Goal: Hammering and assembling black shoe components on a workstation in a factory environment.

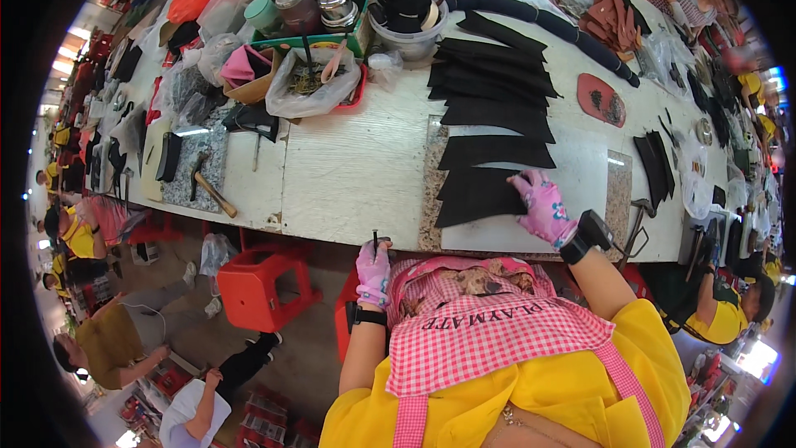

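Note:
My left hand (373, 275), in a pink patterned glove, is closed at the table's front edge around a thin black stick-like tool (376, 241). Only the tool's upper end shows, so its kind is unclear. My right hand (545, 209), gloved alike, rests its spread fingers on the right end of the nearest black flat piece (477, 197). Beyond it, another black piece (496, 152) lies on its own, and farther back several similar black pieces (493, 75) overlap in a row. Under the nearest pieces are a pale sheet (572, 191) and a speckled stone slab (432, 199).
At left, a hammer (214, 195) lies by a granite block (199, 166). A green crate (361, 12) of metal cups and a bag-lined red tray (358, 93) stand behind. A dark padded roll (531, 15) curves across the back right. A red stool (259, 286) stands below left.

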Demonstrator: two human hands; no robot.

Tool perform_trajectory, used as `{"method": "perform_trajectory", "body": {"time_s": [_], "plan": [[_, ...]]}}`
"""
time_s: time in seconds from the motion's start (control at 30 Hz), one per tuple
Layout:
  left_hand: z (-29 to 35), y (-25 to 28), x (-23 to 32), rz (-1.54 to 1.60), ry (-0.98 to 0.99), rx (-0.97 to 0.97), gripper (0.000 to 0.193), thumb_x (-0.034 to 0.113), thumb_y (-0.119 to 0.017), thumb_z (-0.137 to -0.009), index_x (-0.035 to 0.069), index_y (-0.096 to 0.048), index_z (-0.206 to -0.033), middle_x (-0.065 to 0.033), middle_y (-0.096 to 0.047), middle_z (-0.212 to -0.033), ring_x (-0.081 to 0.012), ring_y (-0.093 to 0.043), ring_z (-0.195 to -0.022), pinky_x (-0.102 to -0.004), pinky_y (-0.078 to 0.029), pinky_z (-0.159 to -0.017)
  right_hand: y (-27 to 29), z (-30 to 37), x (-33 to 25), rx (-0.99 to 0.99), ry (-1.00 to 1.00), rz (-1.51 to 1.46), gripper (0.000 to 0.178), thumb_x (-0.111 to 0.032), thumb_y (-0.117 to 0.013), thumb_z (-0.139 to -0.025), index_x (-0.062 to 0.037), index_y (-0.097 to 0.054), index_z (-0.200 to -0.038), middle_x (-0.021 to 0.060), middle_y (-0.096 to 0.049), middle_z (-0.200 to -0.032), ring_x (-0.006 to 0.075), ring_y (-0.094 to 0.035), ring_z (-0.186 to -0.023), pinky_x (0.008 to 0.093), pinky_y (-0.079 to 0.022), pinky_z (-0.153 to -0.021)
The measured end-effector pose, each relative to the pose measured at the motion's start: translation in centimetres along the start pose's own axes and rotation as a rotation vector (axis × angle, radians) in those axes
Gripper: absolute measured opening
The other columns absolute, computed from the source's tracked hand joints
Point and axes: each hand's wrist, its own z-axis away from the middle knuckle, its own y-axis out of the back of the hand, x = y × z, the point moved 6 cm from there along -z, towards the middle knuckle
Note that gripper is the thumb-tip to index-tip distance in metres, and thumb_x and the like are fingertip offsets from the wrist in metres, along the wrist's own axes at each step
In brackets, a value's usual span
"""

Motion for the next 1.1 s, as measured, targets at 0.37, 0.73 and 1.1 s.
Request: {"method": "perform_trajectory", "body": {"time_s": [0.37,0.73,1.1], "plan": [[-0.5,-4.0,3.8,-0.151,0.094,0.021,0.020,0.019,-0.056,-0.084,0.003,-0.062,-0.095,-0.0064,-0.062,-0.078,-0.0135,-0.056,-0.064,-0.0260,-0.045,-0.059,2.7,6.8,14.5,0.358,-0.303,-0.054,0.051,-0.030,-0.067,-0.072,-0.0079,-0.054,-0.115,0.0144,-0.049,-0.115,0.0338,-0.046,-0.105,0.0420,-0.039,-0.089],[3.2,1.6,-4.7,-0.632,0.056,0.233,0.019,0.015,-0.053,-0.083,-0.002,-0.060,-0.088,-0.0123,-0.060,-0.078,-0.0237,-0.056,-0.072,-0.0332,-0.045,-0.069,8.1,21.7,52.9,0.090,-1.242,0.231,0.063,-0.029,-0.072,-0.070,-0.0020,-0.048,-0.121,0.0189,-0.054,-0.116,0.0352,-0.052,-0.107,0.0391,-0.042,-0.092],[7.1,-3.4,-5.8,-0.524,0.398,0.186,0.004,0.007,-0.052,-0.085,0.004,-0.054,-0.087,-0.0012,-0.051,-0.069,-0.0100,-0.047,-0.057,-0.0250,-0.040,-0.050,8.3,19.4,60.6,-0.081,-1.120,0.083,0.067,-0.022,-0.074,-0.061,-0.0015,-0.045,-0.118,0.0265,-0.044,-0.122,0.0381,-0.049,-0.110,0.0388,-0.043,-0.093]]}}
